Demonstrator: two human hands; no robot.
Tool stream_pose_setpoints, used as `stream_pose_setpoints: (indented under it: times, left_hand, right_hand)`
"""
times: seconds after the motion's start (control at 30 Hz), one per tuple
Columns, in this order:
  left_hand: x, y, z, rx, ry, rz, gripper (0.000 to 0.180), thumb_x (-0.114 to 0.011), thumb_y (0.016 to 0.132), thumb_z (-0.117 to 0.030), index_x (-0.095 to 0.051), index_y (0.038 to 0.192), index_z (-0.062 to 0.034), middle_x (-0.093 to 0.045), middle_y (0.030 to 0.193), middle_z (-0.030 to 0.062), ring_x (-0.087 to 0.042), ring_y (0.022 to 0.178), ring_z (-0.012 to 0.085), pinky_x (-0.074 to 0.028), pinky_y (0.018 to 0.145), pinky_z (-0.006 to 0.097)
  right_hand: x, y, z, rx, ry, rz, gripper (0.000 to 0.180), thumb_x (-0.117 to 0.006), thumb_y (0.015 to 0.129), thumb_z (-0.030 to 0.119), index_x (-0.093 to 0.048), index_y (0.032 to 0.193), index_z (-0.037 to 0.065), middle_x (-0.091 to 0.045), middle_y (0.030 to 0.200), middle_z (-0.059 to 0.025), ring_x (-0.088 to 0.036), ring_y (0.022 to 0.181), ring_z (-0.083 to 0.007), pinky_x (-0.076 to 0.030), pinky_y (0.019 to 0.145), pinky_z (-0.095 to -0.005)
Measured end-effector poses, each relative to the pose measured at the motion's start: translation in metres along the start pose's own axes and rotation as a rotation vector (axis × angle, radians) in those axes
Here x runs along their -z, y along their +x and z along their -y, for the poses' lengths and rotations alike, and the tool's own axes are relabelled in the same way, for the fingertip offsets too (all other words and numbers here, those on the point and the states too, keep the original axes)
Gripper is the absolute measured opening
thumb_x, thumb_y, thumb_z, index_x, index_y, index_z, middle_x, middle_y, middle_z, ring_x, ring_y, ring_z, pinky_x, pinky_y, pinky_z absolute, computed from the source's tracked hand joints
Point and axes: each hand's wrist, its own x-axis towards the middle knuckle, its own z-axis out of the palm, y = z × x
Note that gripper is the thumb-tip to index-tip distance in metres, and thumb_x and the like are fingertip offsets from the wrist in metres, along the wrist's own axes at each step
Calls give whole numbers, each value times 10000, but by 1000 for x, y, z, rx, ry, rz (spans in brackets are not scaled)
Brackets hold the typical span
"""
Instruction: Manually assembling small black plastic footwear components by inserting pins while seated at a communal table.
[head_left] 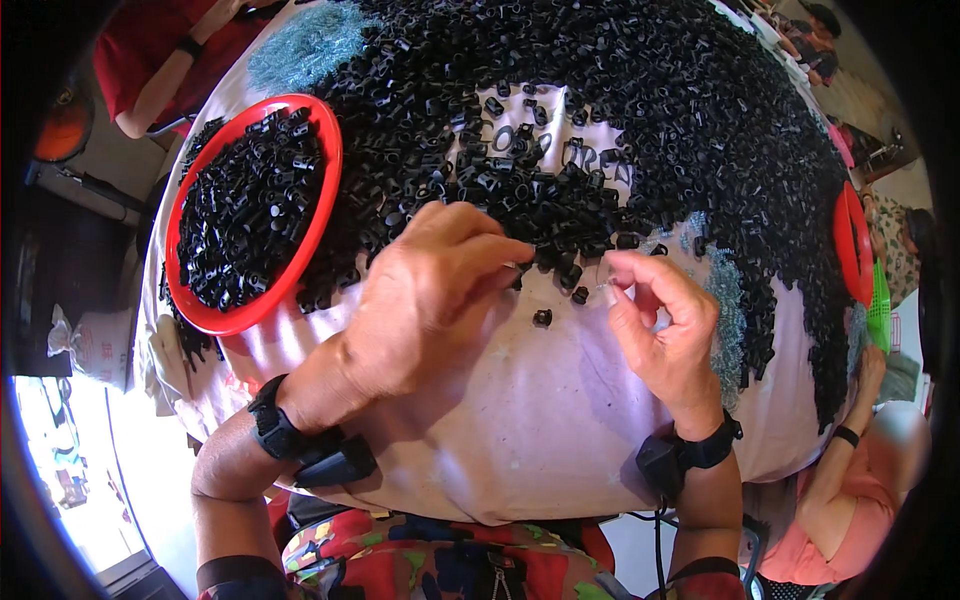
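Head view. The desk (520,440) is covered with a pale cloth and carries a large heap of small black plastic parts (640,110) across its far half. A red tray (325,205) at the left holds more of the same parts. Patches of small blue-grey pieces (300,45) lie at the far left and at the right edge of the heap.

The left hand (430,290) lies palm down at the near edge of the heap, fingertips drawn together among the parts; whether they are closed on one cannot be told. The right hand (665,325) is raised just beside the heap, thumb and forefinger pinched on what looks like a thin, pale, wire-like piece, too small to identify. The two hands are apart, with one loose black part (542,317) on the cloth between them.

A second red tray (850,245) stands at the right rim, near another person's arm (850,455).

Risks, as judged:
- The pinched piece is small; a slack pinch could drop it into the heap, where it would be hard to find.
- A sweep of the left hand could scatter parts toward the near desk edge.
- The loose part could roll off unnoticed.
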Motion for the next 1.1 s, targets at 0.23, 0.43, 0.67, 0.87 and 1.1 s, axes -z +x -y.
stream_pose_setpoints:
  times: [0.23, 0.43, 0.67, 0.87, 1.1]
  left_hand:
    - [-35, 23, -7, -88, 173, 55, 360, -770, 802, -72, -727, 1158, -47, -634, 1039, 134, -632, 981, 330, -552, 821, 417]
    - [-29, 20, -6, -60, 54, 68, 228, -774, 820, -103, -692, 1020, -29, -629, 1017, 148, -628, 945, 333, -542, 809, 426]
    - [-18, 10, -16, 551, -998, 262, 186, -758, 949, -73, -645, 1094, -45, -653, 936, -46, -598, 854, 23, -486, 706, 209]
    - [-17, 3, -17, 750, -1219, 360, 209, -740, 982, -187, -653, 1147, -93, -698, 942, -32, -558, 776, 14, -440, 642, 200]
    - [-20, 2, -14, 714, -1320, 362, 215, -714, 1000, -175, -634, 1176, -81, -710, 998, 6, -579, 802, 39, -454, 655, 207]
  right_hand:
    - [2, 1, -5, -51, -2, -50, 139, -746, 876, 2, -736, 1011, 30, -711, 875, -27, -553, 627, -55, -400, 522, -215]
    - [2, 2, -5, -27, 40, -34, 127, -750, 874, -3, -738, 996, 30, -704, 877, -23, -552, 637, -57, -400, 524, -211]
    - [-1, -3, 6, -3, 213, -17, 153, -765, 865, -14, -749, 1008, 37, -689, 857, -13, -505, 619, -42, -402, 537, -207]
    - [-4, -3, 10, 88, 267, 10, 185, -764, 849, -48, -751, 1016, 31, -711, 869, -35, -515, 623, -55, -415, 550, -214]
    - [-2, 2, 15, 165, 169, 10, 245, -772, 797, -82, -751, 1006, 45, -732, 861, -74, -599, 632, -154, -482, 577, -271]
